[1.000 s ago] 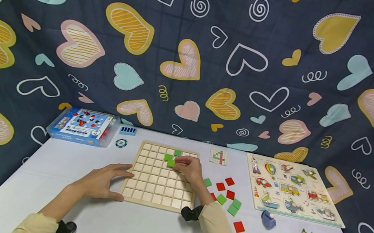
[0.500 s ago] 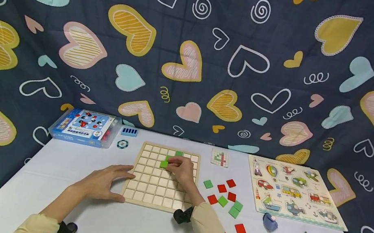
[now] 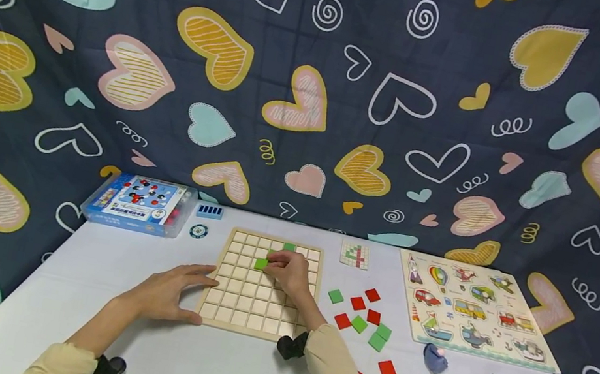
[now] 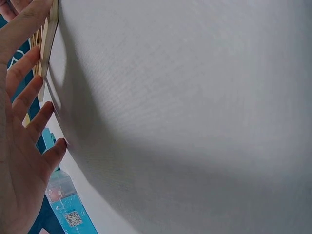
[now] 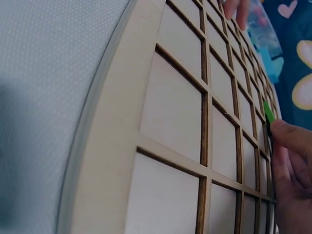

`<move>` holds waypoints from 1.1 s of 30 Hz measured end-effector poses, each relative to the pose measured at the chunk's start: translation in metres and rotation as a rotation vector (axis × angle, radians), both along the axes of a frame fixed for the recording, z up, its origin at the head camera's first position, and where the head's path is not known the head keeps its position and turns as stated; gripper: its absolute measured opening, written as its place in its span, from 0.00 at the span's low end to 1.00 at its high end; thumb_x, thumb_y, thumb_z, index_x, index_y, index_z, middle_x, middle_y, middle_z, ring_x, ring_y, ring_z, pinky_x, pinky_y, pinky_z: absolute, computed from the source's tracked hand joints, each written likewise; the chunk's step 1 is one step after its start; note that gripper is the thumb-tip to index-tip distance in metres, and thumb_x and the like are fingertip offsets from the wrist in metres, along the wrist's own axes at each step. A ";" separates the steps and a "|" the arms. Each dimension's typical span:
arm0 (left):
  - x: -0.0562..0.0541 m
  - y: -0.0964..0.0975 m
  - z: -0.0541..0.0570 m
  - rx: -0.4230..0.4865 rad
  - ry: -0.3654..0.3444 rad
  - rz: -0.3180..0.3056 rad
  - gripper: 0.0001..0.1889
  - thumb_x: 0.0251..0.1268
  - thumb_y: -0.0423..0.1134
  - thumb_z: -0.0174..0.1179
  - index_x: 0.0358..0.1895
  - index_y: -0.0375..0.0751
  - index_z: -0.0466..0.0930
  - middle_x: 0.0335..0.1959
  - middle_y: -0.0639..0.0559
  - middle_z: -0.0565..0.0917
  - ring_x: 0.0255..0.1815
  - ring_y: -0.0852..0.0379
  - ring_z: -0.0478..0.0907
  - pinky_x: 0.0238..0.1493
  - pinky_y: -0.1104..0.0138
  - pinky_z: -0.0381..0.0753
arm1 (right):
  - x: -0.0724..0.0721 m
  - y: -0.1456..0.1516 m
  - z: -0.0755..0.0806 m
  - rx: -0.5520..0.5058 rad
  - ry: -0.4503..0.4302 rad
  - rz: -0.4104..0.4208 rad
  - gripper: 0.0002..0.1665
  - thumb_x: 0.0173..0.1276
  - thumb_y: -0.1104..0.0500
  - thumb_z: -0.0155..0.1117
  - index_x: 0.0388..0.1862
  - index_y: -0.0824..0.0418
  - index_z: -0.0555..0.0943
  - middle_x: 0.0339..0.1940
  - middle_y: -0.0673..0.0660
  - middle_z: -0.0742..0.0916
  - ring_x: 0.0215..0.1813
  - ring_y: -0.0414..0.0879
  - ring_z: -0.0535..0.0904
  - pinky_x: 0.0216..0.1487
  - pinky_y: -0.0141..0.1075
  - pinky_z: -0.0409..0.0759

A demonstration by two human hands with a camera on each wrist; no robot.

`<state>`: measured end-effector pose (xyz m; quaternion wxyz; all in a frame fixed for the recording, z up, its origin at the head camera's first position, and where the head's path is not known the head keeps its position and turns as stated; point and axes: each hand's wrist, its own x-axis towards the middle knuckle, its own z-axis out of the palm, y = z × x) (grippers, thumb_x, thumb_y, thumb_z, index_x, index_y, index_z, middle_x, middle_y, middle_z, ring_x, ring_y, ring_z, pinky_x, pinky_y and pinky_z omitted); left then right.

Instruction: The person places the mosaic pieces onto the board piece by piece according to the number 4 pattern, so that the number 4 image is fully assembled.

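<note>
A square wooden grid board (image 3: pixel 250 304) lies flat on the white table. At its far part my right hand (image 3: pixel 291 275) pinches a small green square tile (image 3: pixel 260 264); in the right wrist view the tile (image 5: pixel 268 113) shows edge-on by the fingertips. Whether it sits down in a cell cannot be told. Another green tile (image 3: pixel 289 247) lies in the board's far row, and a sliver of a third shows just behind my right fingers. My left hand (image 3: pixel 166 290) is spread along the board's left edge, fingertips at the frame and thumb by the near left corner.
Loose red tiles (image 3: pixel 387 369) and green tiles (image 3: pixel 335 296) lie right of the board. A pattern card (image 3: pixel 354 255) is behind them. Farther right are a picture puzzle (image 3: pixel 470 308) and two small figures (image 3: pixel 434 359). A plastic box (image 3: pixel 139 204) stands at the back left.
My right hand has moved left and slightly nearer over the board with the green tile, mostly in the first half second. The left hand stays at the board's edge.
</note>
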<state>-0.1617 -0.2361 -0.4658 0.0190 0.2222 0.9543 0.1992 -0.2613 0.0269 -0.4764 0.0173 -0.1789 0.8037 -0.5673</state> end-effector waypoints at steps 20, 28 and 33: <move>0.001 0.001 0.000 0.001 -0.003 0.010 0.39 0.43 0.64 0.70 0.61 0.51 0.77 0.69 0.47 0.67 0.68 0.40 0.63 0.57 0.40 0.71 | 0.001 -0.003 0.000 -0.044 -0.028 0.036 0.13 0.56 0.73 0.69 0.42 0.74 0.82 0.37 0.67 0.87 0.40 0.58 0.86 0.39 0.34 0.84; 0.002 0.001 0.001 0.009 0.010 -0.005 0.39 0.44 0.64 0.69 0.60 0.50 0.76 0.69 0.45 0.68 0.68 0.39 0.64 0.56 0.39 0.71 | 0.001 0.025 0.004 -0.167 -0.130 0.064 0.17 0.59 0.75 0.65 0.48 0.79 0.78 0.45 0.74 0.83 0.48 0.64 0.82 0.47 0.39 0.84; 0.002 0.000 0.001 0.006 0.020 0.000 0.38 0.43 0.64 0.70 0.60 0.50 0.77 0.69 0.45 0.68 0.67 0.39 0.64 0.55 0.39 0.72 | 0.000 0.056 0.004 -0.192 -0.183 0.027 0.19 0.60 0.74 0.64 0.51 0.78 0.77 0.47 0.74 0.83 0.51 0.64 0.81 0.49 0.38 0.83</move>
